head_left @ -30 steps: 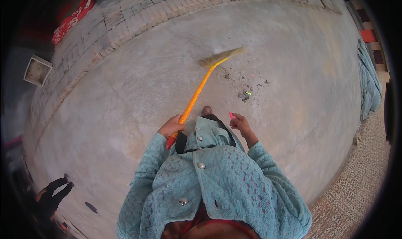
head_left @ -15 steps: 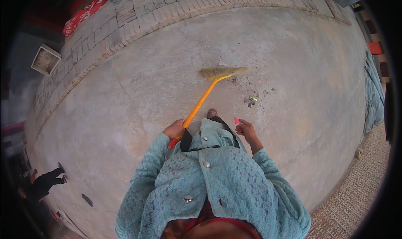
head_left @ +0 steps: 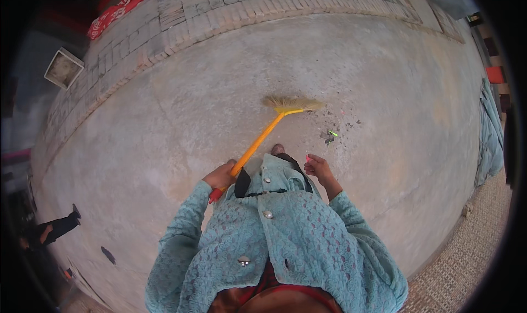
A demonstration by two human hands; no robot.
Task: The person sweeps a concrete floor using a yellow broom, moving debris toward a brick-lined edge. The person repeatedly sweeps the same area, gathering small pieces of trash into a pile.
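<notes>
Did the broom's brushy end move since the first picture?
Yes. The broom's bristles have come toward the person, farther from the brick edging across the floor and closer to the shoe.

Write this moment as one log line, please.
left hand: holding orange broom handle | right hand: holding small pink piece | bristles: beside debris scattered on grey floor

Wide head-worn fisheye, facing steeply down, jacket (head_left: 313,230) close, hands (head_left: 220,176) farther
</notes>
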